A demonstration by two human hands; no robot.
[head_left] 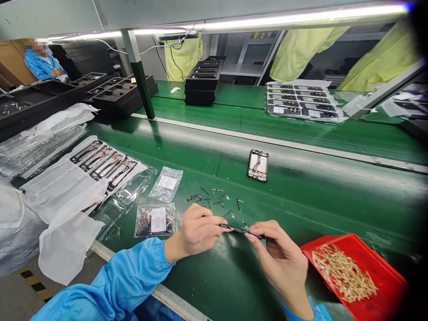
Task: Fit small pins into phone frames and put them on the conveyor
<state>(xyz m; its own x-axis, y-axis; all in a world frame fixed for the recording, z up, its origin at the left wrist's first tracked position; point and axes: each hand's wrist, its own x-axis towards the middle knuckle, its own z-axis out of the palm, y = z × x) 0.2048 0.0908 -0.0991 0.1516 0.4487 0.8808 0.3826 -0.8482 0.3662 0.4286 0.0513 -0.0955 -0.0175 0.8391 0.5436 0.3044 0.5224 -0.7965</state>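
Now | both hands [240, 240] pinch thin strip [236, 229] | red tray [388, 276] right

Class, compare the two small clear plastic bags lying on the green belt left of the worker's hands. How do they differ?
The nearer bag is stuffed with small metallic parts around its white label; the farther bag looks nearly empty and flat. The nearer bag lies crosswise close to the left hand; the farther bag sits tilted, farther up the belt. Both are clear with a white label.

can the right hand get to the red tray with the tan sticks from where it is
Probably yes. The right hand sits just beside the red plastic tray of tan sticks, with bare green belt between them. But it shares its hold on a thin dark strip with the left hand.
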